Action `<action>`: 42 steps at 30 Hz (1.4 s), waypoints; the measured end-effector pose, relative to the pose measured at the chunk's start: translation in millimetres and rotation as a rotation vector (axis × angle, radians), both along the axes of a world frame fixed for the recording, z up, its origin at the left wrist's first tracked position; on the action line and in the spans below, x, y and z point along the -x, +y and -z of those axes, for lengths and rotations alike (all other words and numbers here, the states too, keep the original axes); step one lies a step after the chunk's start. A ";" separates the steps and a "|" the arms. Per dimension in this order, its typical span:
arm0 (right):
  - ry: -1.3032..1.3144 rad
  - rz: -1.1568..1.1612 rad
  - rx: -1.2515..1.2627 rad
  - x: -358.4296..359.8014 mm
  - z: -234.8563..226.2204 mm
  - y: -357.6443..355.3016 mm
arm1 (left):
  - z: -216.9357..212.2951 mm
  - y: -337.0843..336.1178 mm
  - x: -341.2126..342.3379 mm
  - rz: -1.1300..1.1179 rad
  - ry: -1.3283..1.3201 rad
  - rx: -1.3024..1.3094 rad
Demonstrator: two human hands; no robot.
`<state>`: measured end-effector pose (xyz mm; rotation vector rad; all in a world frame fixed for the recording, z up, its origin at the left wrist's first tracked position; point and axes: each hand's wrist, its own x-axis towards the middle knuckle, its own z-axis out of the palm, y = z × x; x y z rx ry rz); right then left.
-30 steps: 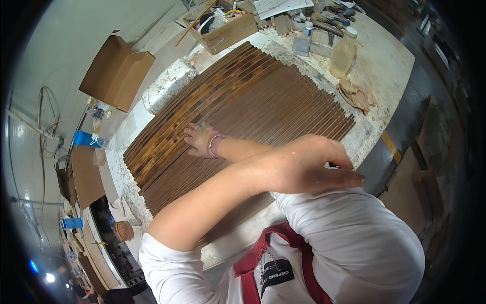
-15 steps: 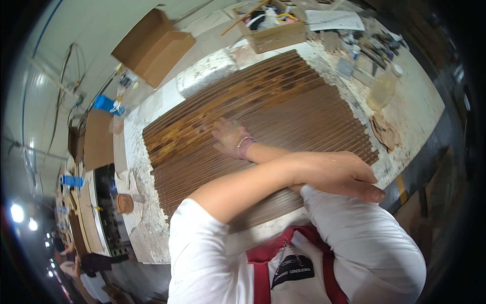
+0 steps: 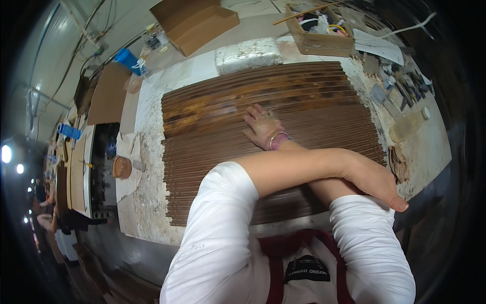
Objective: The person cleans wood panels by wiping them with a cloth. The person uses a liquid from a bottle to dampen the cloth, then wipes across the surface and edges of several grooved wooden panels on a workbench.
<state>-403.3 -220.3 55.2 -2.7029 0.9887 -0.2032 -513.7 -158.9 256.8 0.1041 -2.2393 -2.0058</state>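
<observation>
Right hand [image 3: 263,129] lying flat, fingers spread, palm down on the mat of dark wooden slats [image 3: 304,96], gripping nothing, wrist wearing a pink band. Left hand [image 3: 377,182] crossing over the right forearm, loosely open and empty, hanging near the bench [image 3: 430,147] front edge. Slat mat covering most of the bench, with a cardboard box [image 3: 321,43] of tools just behind it.

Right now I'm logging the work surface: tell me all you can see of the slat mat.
The slat mat is a wide sheet of thin brown wooden strips laid side by side, flat on a white-stained table. Its far strips look glossier and mottled, the near ones duller. The right hand lies flat on it, and the left forearm crosses above its near edge.
</observation>
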 end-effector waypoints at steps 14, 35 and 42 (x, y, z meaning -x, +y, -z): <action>0.069 -0.004 0.013 -2.9 -15.2 4.7 | -8.0 7.9 -7.0 -0.082 0.034 0.092; 0.042 -0.028 0.031 -5.6 -11.2 5.4 | 8.2 10.0 -17.3 -0.103 0.173 0.110; 0.028 -0.061 0.005 0.3 -24.1 1.6 | 11.5 11.1 -7.8 -0.109 0.298 0.146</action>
